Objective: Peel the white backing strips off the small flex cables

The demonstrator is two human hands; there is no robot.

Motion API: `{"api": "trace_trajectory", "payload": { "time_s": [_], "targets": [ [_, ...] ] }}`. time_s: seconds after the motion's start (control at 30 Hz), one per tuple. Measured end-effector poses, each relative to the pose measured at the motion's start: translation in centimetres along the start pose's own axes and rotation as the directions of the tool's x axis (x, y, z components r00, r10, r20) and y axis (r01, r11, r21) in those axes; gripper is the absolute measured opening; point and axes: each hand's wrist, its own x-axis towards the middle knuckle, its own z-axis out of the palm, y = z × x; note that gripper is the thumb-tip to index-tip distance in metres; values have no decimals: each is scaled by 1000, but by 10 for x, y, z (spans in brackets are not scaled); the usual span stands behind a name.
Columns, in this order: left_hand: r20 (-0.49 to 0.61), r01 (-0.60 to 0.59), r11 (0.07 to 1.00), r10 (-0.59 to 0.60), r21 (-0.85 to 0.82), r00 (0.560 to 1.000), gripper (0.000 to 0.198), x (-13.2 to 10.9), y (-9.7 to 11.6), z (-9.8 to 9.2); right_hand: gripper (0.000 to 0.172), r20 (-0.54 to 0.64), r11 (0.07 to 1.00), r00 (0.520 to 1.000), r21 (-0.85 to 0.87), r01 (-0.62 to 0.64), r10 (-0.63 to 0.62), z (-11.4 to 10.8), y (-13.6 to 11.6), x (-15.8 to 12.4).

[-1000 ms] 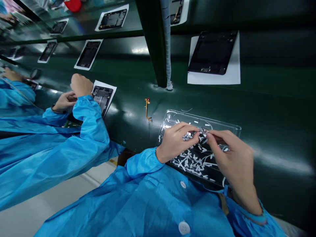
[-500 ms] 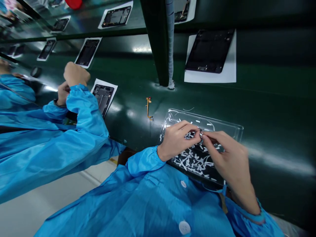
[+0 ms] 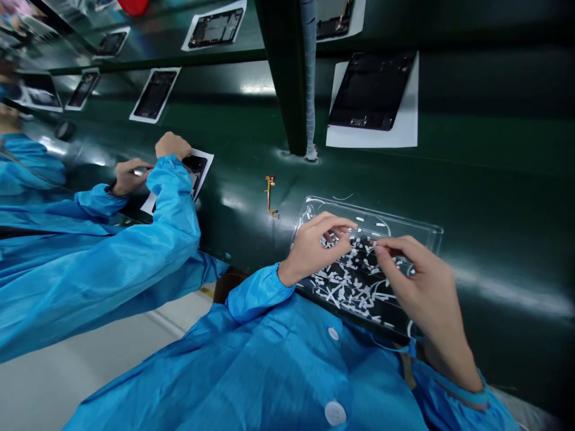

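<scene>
Two hands over the clear tray [image 3: 420,230] of white strips [image 3: 345,287], near edge of the green belt [image 3: 494,197]: left hand [image 3: 312,248] and right hand [image 3: 424,290] both pinched narrow, contents too small to tell.

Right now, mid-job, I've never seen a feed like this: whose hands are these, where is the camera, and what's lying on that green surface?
There is no machine: a person in a blue coat works with bare hands, and the one picture comes from a camera on their head, looking down. Their left hand and right hand hover over a clear tray full of small white strips; the fingers are pinched, but any piece between them is too small to tell. The tray sits on a green surface. Beside it lies a small orange part, and farther back a dark frame rests on white paper. At left, a co-worker's hands work on another frame.
</scene>
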Motion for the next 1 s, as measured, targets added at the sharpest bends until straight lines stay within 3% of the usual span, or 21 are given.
{"api": "trace_trajectory", "payload": {
  "time_s": [0.1, 0.2, 0.33, 0.47, 0.63, 1.0],
  "targets": [
    [84, 0, 993, 9, -114, 996, 14, 1, 4, 0, 13, 37, 998, 999, 55, -5, 3, 2, -3, 1],
    [24, -44, 996, 46, -76, 999, 10, 1, 4, 2, 13, 41, 993, 998, 104, -52, 48, 2, -2, 2],
    [-122, -179, 977, 193, 113, 974, 12, -1, 4, 3, 14, 2, 978, 991, 164, -131, 133, 2, 6, 0],
    [-56, -339, 880, 378, 332, 924, 8, -2, 8, 5, 17, -10, 956, 984, 240, -170, 178, 3, 9, -1],
    [-16, -301, 859, 337, 414, 941, 13, -5, 7, 9, 17, 37, 967, 992, 220, -125, 120, 3, 6, 1],
    [65, -267, 894, 261, 359, 963, 15, -4, -2, 6, 17, 68, 986, 995, 147, -81, 72, 1, 5, 3]
  ]
}}
